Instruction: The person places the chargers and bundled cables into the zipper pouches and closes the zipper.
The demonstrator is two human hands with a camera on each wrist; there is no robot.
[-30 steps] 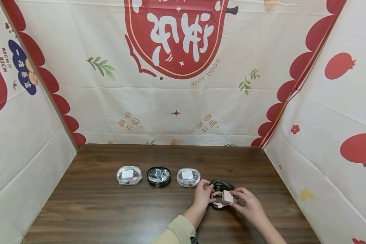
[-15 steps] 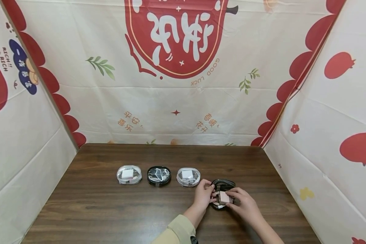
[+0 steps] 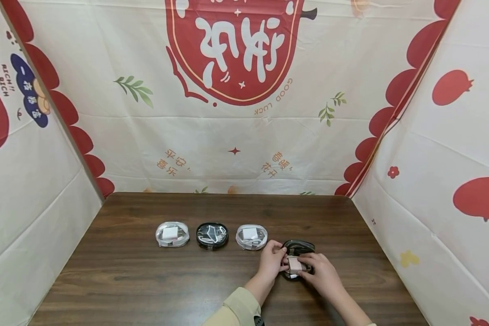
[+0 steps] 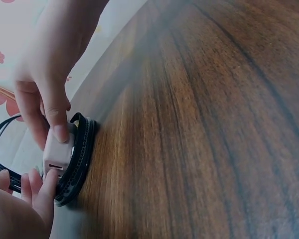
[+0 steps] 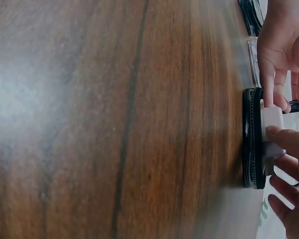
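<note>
An open black zip case (image 3: 303,247) with a clear panel lies at the right of the table, its lid raised. My right hand (image 3: 323,275) pinches a pale pink charger plug (image 3: 295,264) between thumb and fingers, at the case's opening. In the left wrist view the plug (image 4: 59,149) stands inside the zipped rim (image 4: 82,164); a slot shows on its end. My left hand (image 3: 271,261) grips the lid's edge, and one fingertip touches the plug's end. A light cable lies in the case, mostly hidden by the hands and plug.
To the left, in a row, stand a clear case (image 3: 251,237) with a white plug, a black case (image 3: 212,235) and another clear case (image 3: 172,234) with a white plug. Printed cloth walls (image 3: 236,136) enclose the wooden table (image 3: 146,280) at the back and sides.
My right hand has moved left with the charger plug, bringing it further over the case towards my left fingers. The left hand has stayed on the case.
</note>
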